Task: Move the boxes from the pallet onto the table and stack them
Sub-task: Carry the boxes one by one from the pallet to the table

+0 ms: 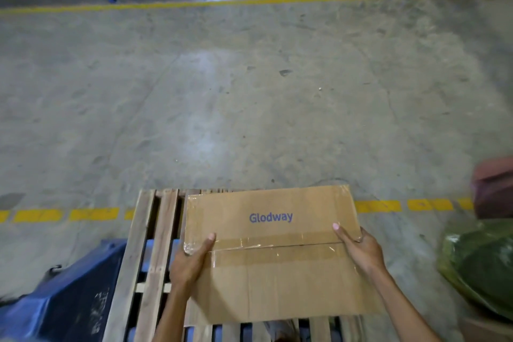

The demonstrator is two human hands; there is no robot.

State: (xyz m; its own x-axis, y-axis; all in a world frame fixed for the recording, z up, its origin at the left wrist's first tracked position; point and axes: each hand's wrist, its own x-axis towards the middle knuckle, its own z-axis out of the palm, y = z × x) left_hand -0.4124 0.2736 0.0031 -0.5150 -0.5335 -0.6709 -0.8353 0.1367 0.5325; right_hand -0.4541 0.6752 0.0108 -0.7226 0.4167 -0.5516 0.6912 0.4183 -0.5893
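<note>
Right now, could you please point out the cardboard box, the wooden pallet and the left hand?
cardboard box point(273, 280), head view, top face below the tape.
wooden pallet point(138, 253), head view, left slat.
left hand point(190, 264), head view, back of hand.

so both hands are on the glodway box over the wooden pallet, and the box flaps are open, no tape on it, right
Not quite. The head view shows both hands, left hand and right hand, gripping the Glodway box at its two ends over the wooden pallet, but the flaps are closed, with clear tape running along the top seam.

Both hands, left hand point(191, 261) and right hand point(361, 247), gripping cardboard box point(274, 255); wooden pallet point(144, 253) beneath
</note>
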